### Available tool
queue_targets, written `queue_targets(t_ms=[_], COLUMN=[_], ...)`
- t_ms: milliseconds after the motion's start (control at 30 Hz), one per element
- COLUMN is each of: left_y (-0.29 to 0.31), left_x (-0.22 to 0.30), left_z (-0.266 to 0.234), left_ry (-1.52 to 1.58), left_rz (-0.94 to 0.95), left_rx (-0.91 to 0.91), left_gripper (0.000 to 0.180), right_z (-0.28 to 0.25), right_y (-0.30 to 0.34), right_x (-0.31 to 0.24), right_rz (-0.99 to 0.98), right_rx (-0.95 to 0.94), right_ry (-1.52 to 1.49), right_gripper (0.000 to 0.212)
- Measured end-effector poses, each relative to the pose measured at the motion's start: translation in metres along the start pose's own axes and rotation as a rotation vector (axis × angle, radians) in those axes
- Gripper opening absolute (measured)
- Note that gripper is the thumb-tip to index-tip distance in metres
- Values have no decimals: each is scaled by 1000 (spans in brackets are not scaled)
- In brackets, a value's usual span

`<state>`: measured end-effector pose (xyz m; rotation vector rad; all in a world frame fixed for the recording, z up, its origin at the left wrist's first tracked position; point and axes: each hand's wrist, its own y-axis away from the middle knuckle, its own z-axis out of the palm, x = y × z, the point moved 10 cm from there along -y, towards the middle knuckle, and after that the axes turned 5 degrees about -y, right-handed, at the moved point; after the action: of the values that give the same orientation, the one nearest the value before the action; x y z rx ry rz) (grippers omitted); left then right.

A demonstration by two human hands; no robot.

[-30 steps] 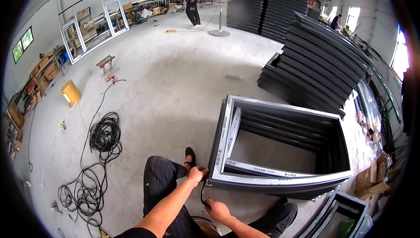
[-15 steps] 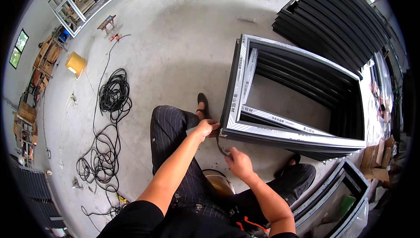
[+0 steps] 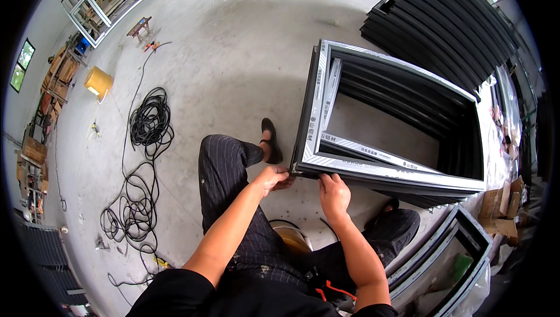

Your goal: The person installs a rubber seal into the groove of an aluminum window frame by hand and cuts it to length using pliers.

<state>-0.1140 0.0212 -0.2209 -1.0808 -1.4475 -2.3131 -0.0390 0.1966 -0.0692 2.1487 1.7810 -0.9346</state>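
Note:
A stack of dark metal window frames [image 3: 313, 124] faced with white printed film stands before me. At its near left corner my left hand [image 3: 272, 179] is closed, fingertips pinched against the corner where a thin dark strip meets it. My right hand [image 3: 334, 195] is closed a little to the right, its thumb and fingers against the near side of the top frame. The strip between my hands is mostly hidden by my fingers. A loose dark length of flexible strip [image 3: 328, 228] shows below my right hand, above my lap.
A bucket [image 3: 291, 239] stands between my legs. More dark frames [image 3: 402, 270] lean at the near right, by cardboard boxes [image 3: 500, 209]. Long black profiles [image 3: 437, 25] are piled at the far right. Coiled black cable [image 3: 150, 118] and a yellow bucket [image 3: 99, 82] are on the left floor.
My right hand has moved up and right, from holding the strip away from the frame to the frame's near side. My left hand stays at the corner.

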Motion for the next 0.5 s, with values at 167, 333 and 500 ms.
queue_targets(t_ms=[167,333,500], left_y=[-14,-18,3], left_x=[-8,-8,2], left_z=[-6,-8,10], left_ry=[-73,-117,28], left_rz=[149,224,41], left_rx=[68,143,69], left_gripper=[25,23,32], right_z=[-7,17,11], right_y=[1,5,7], right_x=[-12,10,11], right_rz=[-105,-30,-18], right_rx=[99,-56,-1], right_ry=[-8,133,60], right_gripper=[11,9,9])
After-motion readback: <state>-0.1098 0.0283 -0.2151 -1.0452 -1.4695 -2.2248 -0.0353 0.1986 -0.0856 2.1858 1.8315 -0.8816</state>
